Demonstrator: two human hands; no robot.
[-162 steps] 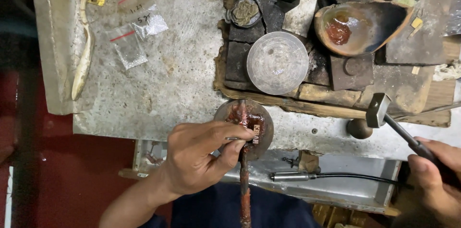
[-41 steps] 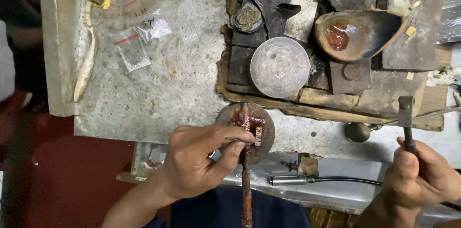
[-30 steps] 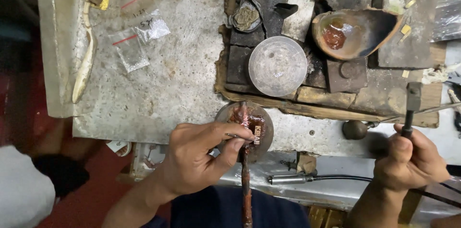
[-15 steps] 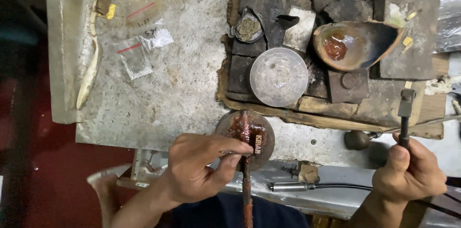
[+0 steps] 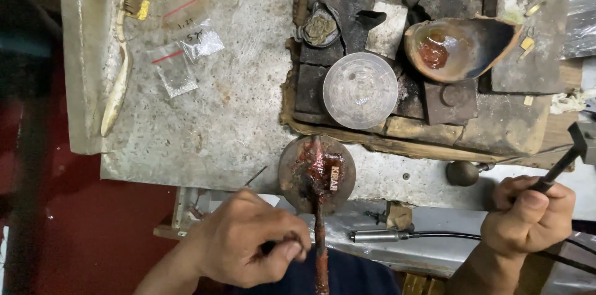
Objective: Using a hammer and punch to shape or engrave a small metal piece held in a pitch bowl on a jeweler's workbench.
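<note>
The left hand [image 5: 248, 245] has slid down since a moment ago, off the round dark metal block smeared with red wax [image 5: 317, 174] and lower along the red-stained stick [image 5: 320, 251] that juts from it toward the person. Its fingers are curled together, pinching a small dark tool beside that stick. The block itself sits at the near edge of the rough grey stone table [image 5: 211, 102]. The right hand [image 5: 528, 217] has drifted slightly outward; it is clenched around the black handle of a small hammer [image 5: 568, 155], held tilted up to the right, well apart from the block.
</note>
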